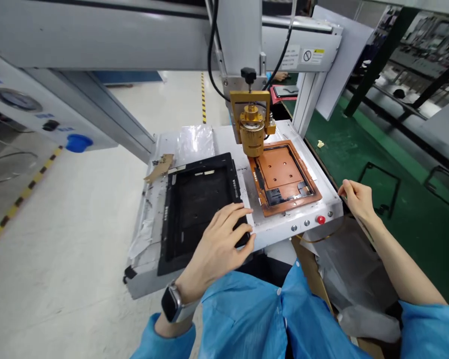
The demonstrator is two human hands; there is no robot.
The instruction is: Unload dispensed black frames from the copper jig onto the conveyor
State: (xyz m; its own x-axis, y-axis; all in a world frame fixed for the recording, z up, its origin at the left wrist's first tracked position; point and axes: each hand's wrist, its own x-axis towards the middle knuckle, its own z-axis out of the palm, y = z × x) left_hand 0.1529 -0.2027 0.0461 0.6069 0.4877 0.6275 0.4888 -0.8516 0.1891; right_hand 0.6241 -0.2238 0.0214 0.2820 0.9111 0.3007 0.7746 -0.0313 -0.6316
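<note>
A black rectangular plastic frame (pixel 194 204) lies on the white machine platform (pixel 284 224). The left hand (pixel 219 244) rests palm-down on its near right corner, fingers loosely spread. Past the orange square fixture (pixel 284 174), the right hand (pixel 357 199) pinches a thin amber strip (pixel 322 238) at the platform's edge.

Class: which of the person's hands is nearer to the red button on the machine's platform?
Right. The right hand is just right of the red button, at the platform edge; the left hand rests on the black tray, farther left.
</note>
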